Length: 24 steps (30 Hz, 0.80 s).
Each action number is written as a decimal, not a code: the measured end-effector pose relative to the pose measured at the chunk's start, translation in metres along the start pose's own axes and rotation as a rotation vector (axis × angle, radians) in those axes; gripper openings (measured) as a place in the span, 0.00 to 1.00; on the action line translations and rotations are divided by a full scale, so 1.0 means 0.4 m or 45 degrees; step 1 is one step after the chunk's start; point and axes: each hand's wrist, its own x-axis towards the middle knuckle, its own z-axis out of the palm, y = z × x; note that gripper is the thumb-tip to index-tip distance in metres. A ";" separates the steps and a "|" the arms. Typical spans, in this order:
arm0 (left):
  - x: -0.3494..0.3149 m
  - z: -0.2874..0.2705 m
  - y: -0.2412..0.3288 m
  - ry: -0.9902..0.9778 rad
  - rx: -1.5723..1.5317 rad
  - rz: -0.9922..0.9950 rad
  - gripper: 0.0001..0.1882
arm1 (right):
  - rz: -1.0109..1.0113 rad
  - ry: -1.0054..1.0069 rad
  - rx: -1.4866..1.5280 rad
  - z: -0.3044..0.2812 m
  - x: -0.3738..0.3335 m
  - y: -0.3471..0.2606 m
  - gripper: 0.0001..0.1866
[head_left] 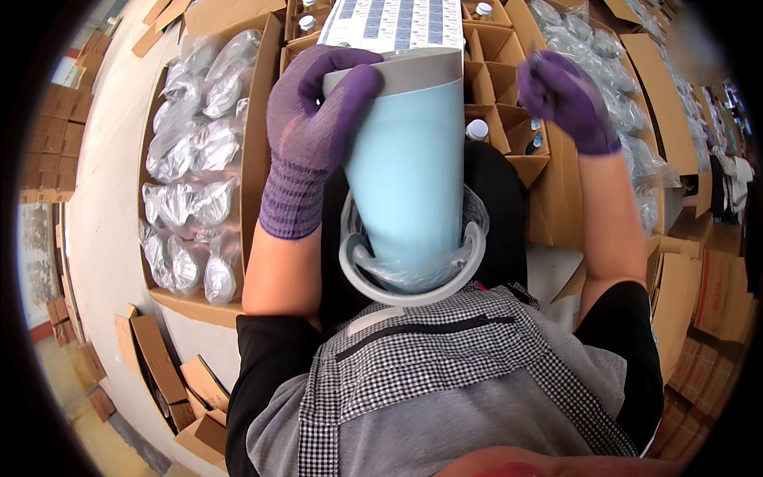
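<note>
**Blue tumbler held over the packing boxes**

Tumbler (407,167), pale blue with a grey rim, is what I have in front of me: it stands tilted against my apron (445,374), its lower end in a clear plastic bag (413,274) ringed by a grey handle (397,296). My left hand (314,119), in a purple glove, grips the tumbler's upper rim with fingers curled over the edge. My right hand (564,91), also gloved, is raised beside the tumbler, well clear of it, closed in a loose fist; whether it pinches anything I cannot tell.

Below me I see a pale concrete floor (99,230) with flattened cardboard pieces (171,374) lying along it. More brown boxes (715,302) are stacked at the right.

To my left an open cardboard box (254,159) is full of clear plastic-wrapped items (195,159) packed in rows. Straight ahead, a divided carton (497,87) has square cells; several hold bottles with white caps (477,129). A printed sheet (397,24) lies across its top. Further right, more plastic-wrapped items (612,79) fill another box.
</note>
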 end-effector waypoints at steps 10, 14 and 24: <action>0.001 0.014 -0.003 -0.039 0.006 0.110 0.15 | 1.248 -0.090 -2.325 -0.263 0.182 0.370 0.21; 0.018 -0.009 0.000 -0.177 0.059 0.141 0.20 | 0.949 -0.206 -2.125 -0.375 0.141 0.300 0.23; 0.094 0.006 -0.119 -0.465 -0.251 0.181 0.29 | 0.983 0.389 -0.861 -0.347 -0.019 0.278 0.10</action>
